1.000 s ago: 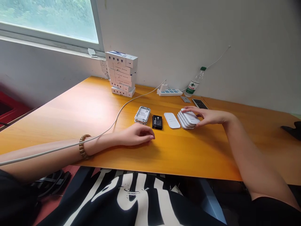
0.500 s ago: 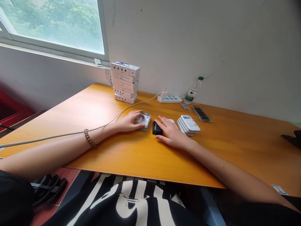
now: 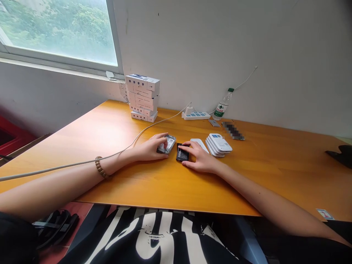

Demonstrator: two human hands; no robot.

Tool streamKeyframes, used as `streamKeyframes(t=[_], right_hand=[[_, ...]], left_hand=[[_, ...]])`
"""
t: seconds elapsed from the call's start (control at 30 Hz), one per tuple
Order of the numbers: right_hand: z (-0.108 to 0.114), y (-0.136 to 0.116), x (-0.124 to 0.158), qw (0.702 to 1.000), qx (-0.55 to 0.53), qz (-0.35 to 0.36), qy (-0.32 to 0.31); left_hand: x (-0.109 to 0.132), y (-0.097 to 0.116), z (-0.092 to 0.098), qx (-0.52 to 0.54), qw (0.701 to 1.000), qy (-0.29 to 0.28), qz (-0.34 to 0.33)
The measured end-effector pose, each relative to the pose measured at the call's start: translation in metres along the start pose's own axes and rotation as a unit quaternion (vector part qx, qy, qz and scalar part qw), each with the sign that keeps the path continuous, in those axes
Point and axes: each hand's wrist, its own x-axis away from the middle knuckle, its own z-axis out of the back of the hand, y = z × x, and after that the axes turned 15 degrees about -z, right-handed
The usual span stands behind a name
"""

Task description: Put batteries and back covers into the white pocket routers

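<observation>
Black batt. [image 3: 182,156] & open-backed device [image 3: 171,142] in hand, still apart

L hand [image 3: 150,147]: fingers closed round device, mid-table [image 3: 154,183]. R hand [image 3: 202,157]: fingers grip batt. just right of it, thumb on near edge. Done, prob.: device's back off. Undone: batt. outside, device uncovered; label shows in its bay, partly hidden, no batt. seen there. Loose white cover [image 3: 201,143] right of batt., white stack [image 3: 218,143] beside that. Far left, boxes [image 3: 143,98] look shut, contents n/k. Far-side bottle [image 3: 221,107] capped, fill unclear.

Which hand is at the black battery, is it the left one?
No, the right hand is at the black battery, while the left hand holds the gray-framed device.
</observation>
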Motion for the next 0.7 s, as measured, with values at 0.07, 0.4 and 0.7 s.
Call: streamKeyframes(t=[0.07,0.4,0.7], right_hand=[[0.005,-0.001,0.0,0.999,-0.04,0.004,0.03],[0.013,-0.017,0.006,0.984,-0.14,-0.014,0.107],[0.013,-0.01,0.003,0.989,-0.122,-0.037,0.074]], left_hand=[[0.0,0.003,0.001,0.008,1.0,0.008,-0.022],[0.012,0.053,-0.028,0.006,0.99,-0.031,-0.138],[0.014,0.053,-0.017,0.094,0.977,-0.076,-0.174]])
